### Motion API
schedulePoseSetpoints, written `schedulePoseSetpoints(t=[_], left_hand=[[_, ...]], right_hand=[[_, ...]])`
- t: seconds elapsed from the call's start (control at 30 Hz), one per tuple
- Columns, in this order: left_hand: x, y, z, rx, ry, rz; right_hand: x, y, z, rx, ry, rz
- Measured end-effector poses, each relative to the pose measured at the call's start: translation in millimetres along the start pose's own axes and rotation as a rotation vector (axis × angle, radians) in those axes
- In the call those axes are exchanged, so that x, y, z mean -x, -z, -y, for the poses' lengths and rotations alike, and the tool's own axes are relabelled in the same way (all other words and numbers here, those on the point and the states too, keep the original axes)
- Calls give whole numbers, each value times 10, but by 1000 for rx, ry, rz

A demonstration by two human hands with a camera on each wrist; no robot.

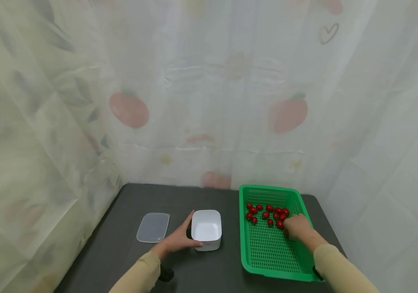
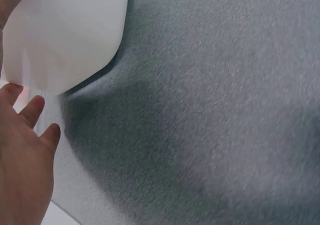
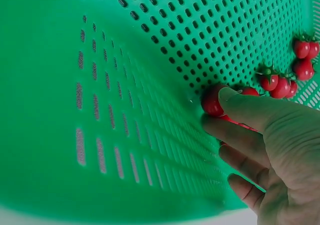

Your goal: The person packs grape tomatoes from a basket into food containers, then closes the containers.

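Observation:
A white square container [image 1: 212, 245] stands on the dark table, its inside bare. My left hand [image 1: 175, 241] holds it from the left side, thumb at the near face and fingers along the far left. The left wrist view shows fingertips [image 2: 35, 107] at the container's wall [image 2: 70, 35]. My right hand [image 1: 300, 228] reaches into a green perforated basket [image 1: 244, 244] at its right side. In the right wrist view, thumb and forefinger pinch a red cherry tomato [image 3: 212, 101] close to the basket wall. Several more cherry tomatoes [image 1: 265, 215] lie in the basket's far half.
A translucent square lid [image 1: 153, 228] lies flat on the table [image 1: 194, 195], left of the container. Printed curtains [image 1: 209, 101] hang behind the table and on both sides. Below the left wrist shows a small black object [image 1: 166, 274].

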State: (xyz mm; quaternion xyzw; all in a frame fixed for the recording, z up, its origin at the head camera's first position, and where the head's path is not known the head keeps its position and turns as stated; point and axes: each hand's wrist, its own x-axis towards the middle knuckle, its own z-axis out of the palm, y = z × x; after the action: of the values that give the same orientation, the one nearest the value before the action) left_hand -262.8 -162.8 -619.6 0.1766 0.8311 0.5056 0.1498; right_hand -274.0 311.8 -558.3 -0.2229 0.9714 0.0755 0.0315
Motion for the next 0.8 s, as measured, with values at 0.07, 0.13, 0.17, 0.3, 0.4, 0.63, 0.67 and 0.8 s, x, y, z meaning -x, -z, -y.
schedulePoseSetpoints(t=[0.07,0.13,0.17,0.3,0.4,0.63,0.67,0.8], left_hand=[[17,32,-27,-1,9,14],[33,60,-57,-3,14,26],[39,71,-70,-2,18,31],[42,91,-59,15,20,49],[39,99,-44,22,16,66],[30,103,-42,23,17,82],[30,101,-43,18,17,78],[27,93,-34,-1,22,60]], right_hand=[[-6,1,11,-5,6,-5],[-5,15,25,-9,9,3],[-7,20,29,-10,10,7],[-32,5,32,-31,12,19],[-45,-15,38,-56,17,18],[-60,-44,56,-112,-2,18],[-59,-40,61,-125,-6,21],[-68,-39,77,-172,-21,40]])
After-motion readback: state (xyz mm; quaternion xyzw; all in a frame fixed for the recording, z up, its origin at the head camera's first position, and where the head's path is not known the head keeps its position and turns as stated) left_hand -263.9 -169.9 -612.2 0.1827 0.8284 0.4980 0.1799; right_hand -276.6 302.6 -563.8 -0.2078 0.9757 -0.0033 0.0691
